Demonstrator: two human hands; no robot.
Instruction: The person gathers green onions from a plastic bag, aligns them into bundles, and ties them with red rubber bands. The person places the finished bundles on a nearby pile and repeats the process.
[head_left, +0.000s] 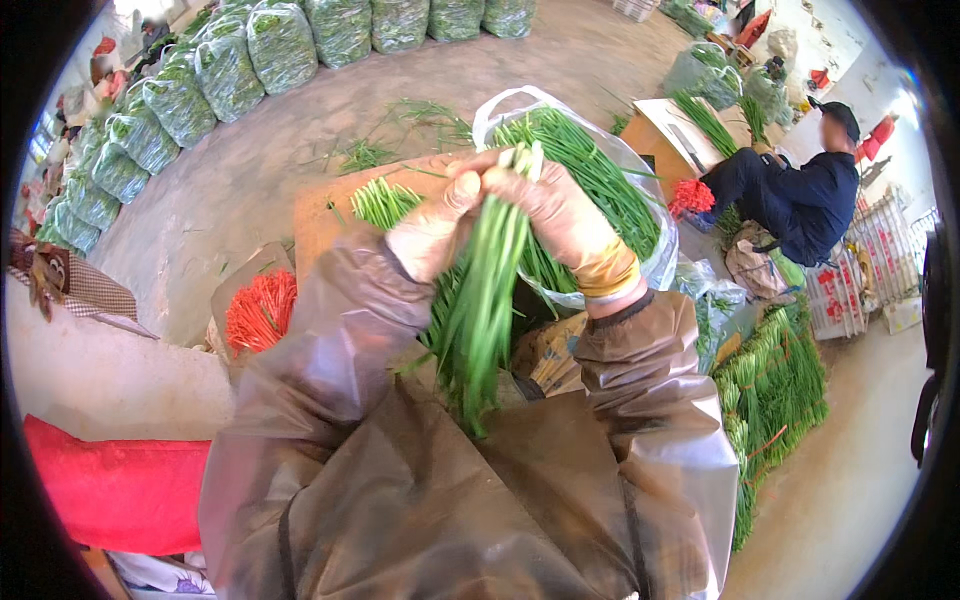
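Note:
In front of my chest hangs a bunch of long green garlic chives, pale stalk ends up, leaves down and blurred. My right hand, in a thin glove, wraps the bunch just below its pale ends. From the other side my left hand presses thumb and fingers against the same spot; its fingertips are partly hidden. Behind my left hand, cut chives rest on a brown board. A clear plastic bag full of chives stands open beyond my right hand.
Red ties lie bundled at my left. Stacked chive bundles lie on the floor at right. A person in dark clothes sits beside a board with a knife. Filled bags line the far floor. Loose leaves are scattered beyond the board.

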